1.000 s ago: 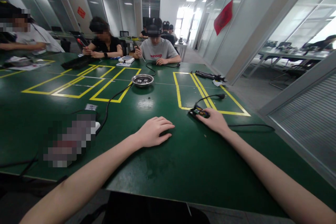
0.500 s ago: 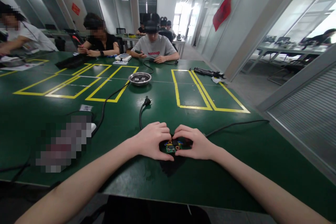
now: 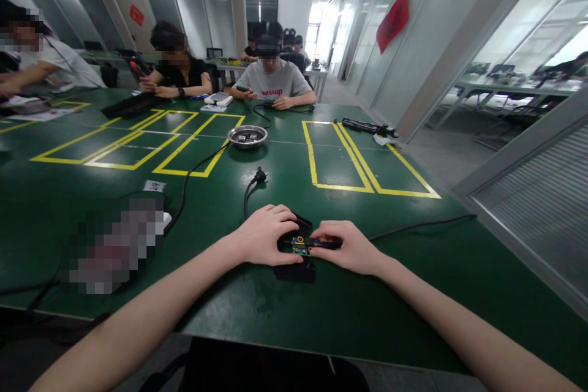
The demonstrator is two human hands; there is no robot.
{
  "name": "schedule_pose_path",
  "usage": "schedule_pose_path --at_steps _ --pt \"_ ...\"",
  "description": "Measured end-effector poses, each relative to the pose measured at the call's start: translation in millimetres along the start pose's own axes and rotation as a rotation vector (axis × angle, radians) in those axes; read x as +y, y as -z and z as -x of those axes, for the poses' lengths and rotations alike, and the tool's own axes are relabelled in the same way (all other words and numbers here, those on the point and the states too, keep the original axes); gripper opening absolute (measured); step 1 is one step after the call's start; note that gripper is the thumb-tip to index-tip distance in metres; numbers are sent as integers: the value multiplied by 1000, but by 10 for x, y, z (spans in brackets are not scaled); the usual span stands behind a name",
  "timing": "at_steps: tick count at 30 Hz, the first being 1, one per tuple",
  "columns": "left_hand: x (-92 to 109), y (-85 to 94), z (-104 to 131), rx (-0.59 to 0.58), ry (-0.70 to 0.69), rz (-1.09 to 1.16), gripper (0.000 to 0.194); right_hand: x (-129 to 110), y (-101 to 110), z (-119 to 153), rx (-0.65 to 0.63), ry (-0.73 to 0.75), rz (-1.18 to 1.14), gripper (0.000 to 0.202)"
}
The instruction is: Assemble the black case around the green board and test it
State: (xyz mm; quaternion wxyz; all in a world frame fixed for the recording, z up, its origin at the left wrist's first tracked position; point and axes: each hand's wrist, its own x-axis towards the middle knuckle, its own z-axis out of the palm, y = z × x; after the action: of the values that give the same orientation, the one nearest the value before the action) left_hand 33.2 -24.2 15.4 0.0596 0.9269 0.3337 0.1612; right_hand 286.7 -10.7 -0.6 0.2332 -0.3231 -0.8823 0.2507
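A small green circuit board (image 3: pixel 301 247) with copper-coloured coils lies between my two hands near the table's front. My left hand (image 3: pixel 269 237) is curled round the board's left side and a black casing, thumb in front and fingers behind. From the right, my right hand (image 3: pixel 346 247) pinches the black cable end at the board. Black casing parts show behind the board and in front of it, the front one (image 3: pixel 295 272) flat on the table. The fingers partly hide the board's edges.
A black plug (image 3: pixel 260 176) and a metal bowl (image 3: pixel 247 136) with metal parts stand beyond my hands. A blurred object (image 3: pixel 119 245) lies left. Cables cross the green table (image 3: pixel 220 312). Several people sit across it; a folded black tripod (image 3: pixel 367 127) lies at the back right.
The casing parts show more now, behind and in front of the board. My right hand has turned and closed nearer to the cable end. The whole view has shifted slightly.
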Motion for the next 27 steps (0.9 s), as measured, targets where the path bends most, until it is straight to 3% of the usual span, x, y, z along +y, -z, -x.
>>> schedule_pose_path --at_steps 4,8,13,18,22,27 --pt "27 -3 -13 -10 51 -45 56 -55 -154 -28 97 -19 115 15" --pt "48 -5 -30 -18 90 -42 49 -57 -162 -44 180 -51 88 17" --pt "8 -36 -25 40 65 77 35 -55 -147 -43 134 15 -9 44" --pt "-101 25 13 119 78 214 23 -50 -172 -60 142 -18 4 37" --pt "-186 93 25 24 140 235 11 -19 -177 -87 152 -3 4 38" --pt "-245 79 12 -21 159 238 12 -14 -186 -100 154 -5 5 43"
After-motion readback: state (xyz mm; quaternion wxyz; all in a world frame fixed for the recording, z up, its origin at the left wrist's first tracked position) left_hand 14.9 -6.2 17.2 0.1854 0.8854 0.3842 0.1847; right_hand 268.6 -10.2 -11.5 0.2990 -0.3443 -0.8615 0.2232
